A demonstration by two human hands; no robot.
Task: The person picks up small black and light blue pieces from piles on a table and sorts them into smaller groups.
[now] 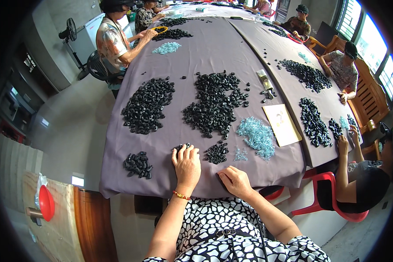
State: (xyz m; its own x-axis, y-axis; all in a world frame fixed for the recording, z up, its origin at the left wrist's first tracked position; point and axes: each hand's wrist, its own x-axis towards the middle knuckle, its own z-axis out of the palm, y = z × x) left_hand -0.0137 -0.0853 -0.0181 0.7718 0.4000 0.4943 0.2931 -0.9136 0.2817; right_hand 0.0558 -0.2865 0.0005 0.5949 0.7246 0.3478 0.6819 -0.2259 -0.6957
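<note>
My left hand [188, 165], with a red and gold bracelet at the wrist, bends its fingers down over a few small black plastic parts [183, 146] on the cloth near the table's front edge. Its palm side is hidden. To its right, my right hand [235, 180] rests by the edge with fingers curled and thumb against them; whatever they may hold cannot be seen. A small heap of black ring-like parts [216, 153] lies between and beyond the hands. Beside it are a few clear bluish pieces [240, 153]. Left of my left hand lies a pile of joined black parts [137, 165].
Farther in are two large black heaps [148, 105] [214, 102], a clear bluish pile [256, 136], a cream booklet [281, 125] and a clear packet [265, 80]. Co-workers sit along both sides of the grey cloth-covered table [196, 48]. A red chair [323, 192] stands at right.
</note>
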